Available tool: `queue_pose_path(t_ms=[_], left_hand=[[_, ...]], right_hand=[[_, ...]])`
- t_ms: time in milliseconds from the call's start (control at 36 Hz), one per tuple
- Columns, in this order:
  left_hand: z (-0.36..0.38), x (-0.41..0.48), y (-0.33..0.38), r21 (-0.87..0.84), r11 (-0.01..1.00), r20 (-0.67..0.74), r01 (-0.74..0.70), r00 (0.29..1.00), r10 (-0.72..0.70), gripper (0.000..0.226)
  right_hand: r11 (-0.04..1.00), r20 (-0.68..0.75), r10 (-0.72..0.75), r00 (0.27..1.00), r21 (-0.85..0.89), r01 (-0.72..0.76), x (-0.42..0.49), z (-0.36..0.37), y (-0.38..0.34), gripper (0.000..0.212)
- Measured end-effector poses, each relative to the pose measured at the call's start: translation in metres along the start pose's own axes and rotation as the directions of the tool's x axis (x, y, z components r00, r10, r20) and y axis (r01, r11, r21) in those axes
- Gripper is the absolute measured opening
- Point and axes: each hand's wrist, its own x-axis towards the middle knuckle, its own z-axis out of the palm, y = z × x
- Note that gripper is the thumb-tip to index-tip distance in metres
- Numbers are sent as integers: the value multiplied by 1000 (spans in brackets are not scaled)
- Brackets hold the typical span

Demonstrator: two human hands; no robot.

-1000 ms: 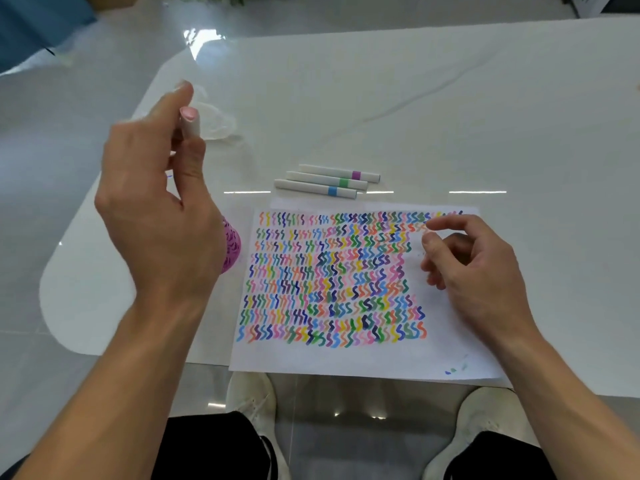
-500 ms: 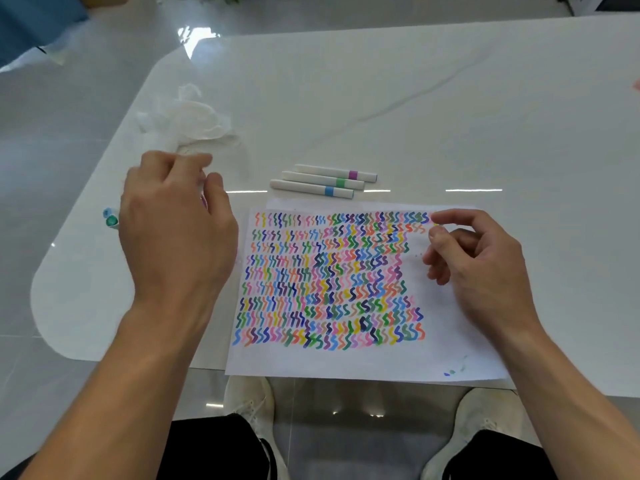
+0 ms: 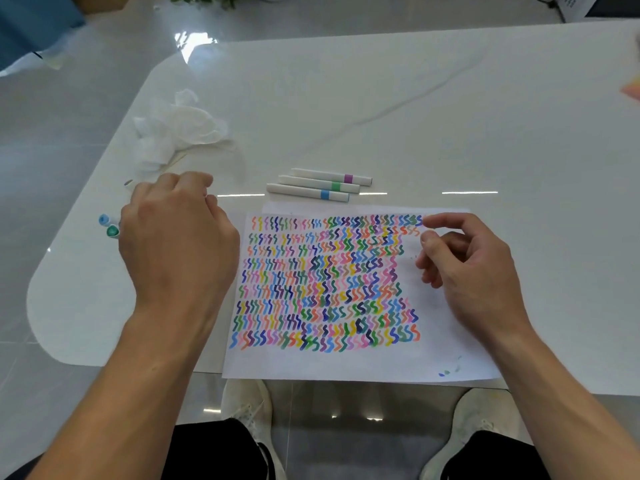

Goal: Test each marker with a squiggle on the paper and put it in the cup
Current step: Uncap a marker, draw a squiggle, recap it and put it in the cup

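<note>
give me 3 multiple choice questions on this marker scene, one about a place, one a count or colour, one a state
1. Where do the loose markers lie?
A. on the paper's middle
B. just beyond the paper's far edge
C. under the right hand

2. How many markers lie in that row?
A. three
B. five
C. one

3. What is the right hand doing?
A. gripping a marker
B. flat on the tissue
C. resting on the paper, holding no marker that can be seen

Answers:
1 B: the purple-band marker, green-band marker and blue-band marker lie on the table beyond the paper.
2 A: three bands show, one purple, one green, one blue.
3 C: the right hand sits on the paper's right side, fingers loosely curled.
</note>
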Motion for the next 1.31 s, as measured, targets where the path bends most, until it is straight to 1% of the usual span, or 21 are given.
queue_pose_path(t_ms=[111,167,306,361,444,528,583,639,778,889,1000,1139,1250,1306], left_hand=[[1,-1,3,-10,1000,6,-10,1000,10,40],[1,-2,7,-31,999,-12,-40,999,40,46],[0,-7,23,-156,962,-99,-223,973,209,50],[3,-11,31,-186,936,-104,-299,953,284,49],[11,-17,41,-233,899,-40,-371,927,372,47],[23,-23,50,-280,884,93,-375,906,414,43],[31,-27,56,-291,891,184,-348,894,409,39],[40,-28,60,-300,902,246,-309,889,386,37],[61,-26,66,-316,911,323,-266,873,367,37],[73,-24,69,-311,909,322,-279,868,377,40],[85,-22,70,-290,914,337,-284,863,376,43],[91,-20,71,-258,923,301,-286,884,358,39],[92,-18,70,-218,932,258,-291,903,342,44],[92,-16,69,-196,942,260,-274,911,319,36]], right_hand=[[1000,-3,0,1000,8,0,-1,-1,0,12],[1000,-2,-1,1000,11,1,-1,-1,0,12],[1000,0,8,1000,21,-8,-1,-2,2,12],[999,-6,24,1000,45,-23,0,-4,3,11],[997,-17,40,999,64,-39,2,-6,4,11],[997,-19,45,999,59,-44,3,-8,6,11],[998,-16,47,999,53,-46,4,-10,8,10],[998,-11,48,999,43,-47,4,-10,9,10],[999,18,43,999,16,-43,3,-10,12,9],[999,26,42,999,-11,-41,3,-9,13,6],[998,22,56,998,-5,-56,4,-10,14,8],[998,22,60,998,-1,-60,3,-10,13,10],[998,31,65,997,-12,-65,3,-9,12,8],[998,31,68,997,-13,-67,3,-9,12,7]])
